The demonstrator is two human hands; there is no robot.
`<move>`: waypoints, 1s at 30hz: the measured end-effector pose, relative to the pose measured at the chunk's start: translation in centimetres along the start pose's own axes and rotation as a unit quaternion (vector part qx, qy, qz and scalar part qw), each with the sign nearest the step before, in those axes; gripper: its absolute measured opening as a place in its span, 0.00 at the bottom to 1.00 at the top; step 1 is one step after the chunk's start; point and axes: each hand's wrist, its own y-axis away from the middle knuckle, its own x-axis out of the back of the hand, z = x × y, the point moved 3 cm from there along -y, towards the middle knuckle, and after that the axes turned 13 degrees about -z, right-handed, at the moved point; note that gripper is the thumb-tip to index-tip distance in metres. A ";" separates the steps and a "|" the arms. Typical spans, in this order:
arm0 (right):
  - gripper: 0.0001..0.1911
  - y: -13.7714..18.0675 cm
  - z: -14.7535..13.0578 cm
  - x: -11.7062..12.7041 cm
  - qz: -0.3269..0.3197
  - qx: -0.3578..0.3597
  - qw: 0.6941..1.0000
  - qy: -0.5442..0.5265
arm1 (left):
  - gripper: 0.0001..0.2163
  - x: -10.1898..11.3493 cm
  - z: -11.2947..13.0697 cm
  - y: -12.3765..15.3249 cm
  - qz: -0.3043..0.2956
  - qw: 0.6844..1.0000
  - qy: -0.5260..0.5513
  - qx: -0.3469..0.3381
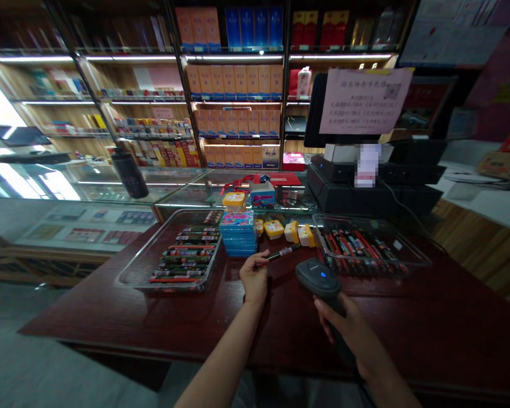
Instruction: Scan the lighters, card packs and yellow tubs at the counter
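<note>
Between the thumb and fingers of my left hand [255,277] is one end of a slim, dark, pen-like stick with a printed label [283,253]. Its exact kind is not clear. My right hand [344,320] is wrapped round the handle of a dark grey barcode scanner [318,277], which shows a blue light on top. The scanner's head is just right of the stick and apart from it. To the left, a clear plastic tray [125,272] holds several similar dark sticks in rows. Another clear tray [420,262] at the right holds more of them.
Behind my left hand stands a stack of blue packs [240,235], with yellow-lidded tubs [274,229] beside it. A monitor with a paper sign [363,102] stands at the back right. A black bottle [130,173] is on the glass counter at the left.
</note>
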 end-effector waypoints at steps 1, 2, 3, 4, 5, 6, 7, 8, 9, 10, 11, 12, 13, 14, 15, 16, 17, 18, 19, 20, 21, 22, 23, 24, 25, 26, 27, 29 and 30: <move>0.27 0.0 -0.1 -0.1 -0.002 -0.002 1.000 -0.001 | 0.03 0.0 0.0 0.0 0.000 1.000 -0.005 -0.003; 0.26 0.0 -0.1 -0.2 -0.004 -0.002 1.000 0.000 | 0.03 0.0 0.1 0.0 -0.001 1.000 -0.009 -0.007; 0.26 0.0 -0.1 -0.2 -0.005 -0.001 1.000 0.002 | 0.03 0.0 0.1 0.0 -0.002 1.000 -0.013 -0.009; 0.25 0.0 0.0 -0.3 -0.006 0.001 1.000 0.004 | 0.03 -0.1 0.2 0.0 -0.004 1.000 -0.015 -0.011; 0.25 -0.1 0.0 -0.3 -0.006 0.003 1.000 0.007 | 0.03 -0.1 0.2 0.0 -0.005 1.000 -0.018 -0.013; 0.24 -0.1 0.1 -0.3 -0.005 0.005 1.000 0.012 | 0.03 -0.1 0.3 0.0 -0.005 1.000 -0.020 -0.013; 0.24 -0.1 0.2 -0.3 -0.005 0.008 1.000 0.018 | 0.03 -0.2 0.3 0.0 -0.004 1.000 -0.023 -0.013; 0.24 0.0 0.2 -0.2 -0.004 0.011 1.000 0.029 | 0.03 -0.2 0.3 0.0 -0.003 1.000 -0.027 -0.013; 0.23 0.0 0.2 0.0 -0.003 0.015 0.999 0.046 | 0.03 -0.2 0.4 0.0 -0.002 0.999 -0.030 -0.013; 0.23 0.0 0.1 0.2 -0.002 0.022 0.997 0.077 | 0.03 -0.2 0.4 0.0 -0.001 0.999 -0.033 -0.011; 0.22 0.0 -0.1 0.5 0.004 0.034 0.992 0.122 | 0.03 -0.2 0.4 0.0 0.000 0.999 -0.035 -0.008; 0.22 0.0 -0.4 0.9 0.016 0.048 0.982 0.183 | 0.03 -0.1 0.4 0.0 0.000 0.999 -0.037 -0.005; 0.21 0.0 -0.8 1.4 0.032 0.056 0.965 0.253 | 0.03 -0.1 0.4 0.0 0.000 0.999 -0.039 -0.001; 0.20 -0.1 -1.1 1.8 0.049 0.056 0.942 0.326 | 0.03 -0.1 0.4 0.0 -0.001 0.999 -0.041 0.003; 0.19 -0.3 -1.3 2.2 0.068 0.048 0.915 0.395 | 0.03 -0.1 0.4 0.0 -0.004 0.999 -0.041 0.007; 0.18 -0.6 -1.4 2.6 0.084 0.034 0.885 0.456 | 0.03 -0.1 0.4 0.0 -0.007 0.999 -0.039 0.010; 0.17 -1.0 -1.3 2.9 0.092 0.017 0.858 0.505 | 0.03 -0.1 0.5 0.0 -0.010 0.999 -0.035 0.012; 0.17 -1.4 -1.1 3.1 0.098 0.005 0.832 0.546 | 0.04 -0.2 0.6 0.0 -0.013 0.999 -0.028 0.014; 0.17 -1.9 -0.8 3.3 0.101 0.004 0.810 0.578 | 0.04 -0.2 0.7 0.0 -0.016 1.000 -0.018 0.015; 0.18 -2.3 -0.4 3.4 0.097 0.008 0.791 0.604 | 0.05 -0.3 0.9 0.1 -0.017 1.000 -0.007 0.017; 0.19 -2.7 0.1 3.5 0.109 0.016 0.772 0.626 | 0.06 -0.3 1.1 0.1 -0.019 1.000 0.006 0.020; 0.20 -3.0 0.6 3.6 0.115 0.023 0.756 0.644 | 0.06 -0.3 1.4 0.1 -0.021 0.999 0.020 0.026; 0.19 -3.2 1.1 3.7 0.128 0.033 0.745 0.654 | 0.08 -0.3 1.7 0.1 -0.026 0.999 0.033 0.035; 0.19 -3.3 1.5 3.8 0.142 0.042 0.739 0.658 | 0.09 -0.3 2.1 0.1 -0.030 0.998 0.046 0.044; 0.18 -3.3 1.9 3.9 0.148 0.051 0.735 0.660 | 0.11 -0.2 2.5 0.1 -0.035 0.996 0.056 0.054; 0.18 -3.3 2.2 3.9 0.150 0.067 0.733 0.660 | 0.12 0.0 3.1 -0.1 -0.039 0.995 0.063 0.061; 0.18 -3.3 2.4 4.0 0.150 0.079 0.732 0.660 | 0.14 0.3 3.9 -0.2 -0.040 0.995 0.065 0.064; 0.17 -3.1 2.6 4.1 0.148 0.093 0.731 0.660 | 0.15 1.4 5.6 -0.8 -0.029 0.996 0.065 0.061; 0.18 -3.0 2.7 4.1 0.147 0.094 0.731 0.659 | 0.15 2.3 6.6 -1.2 -0.017 0.996 0.065 0.055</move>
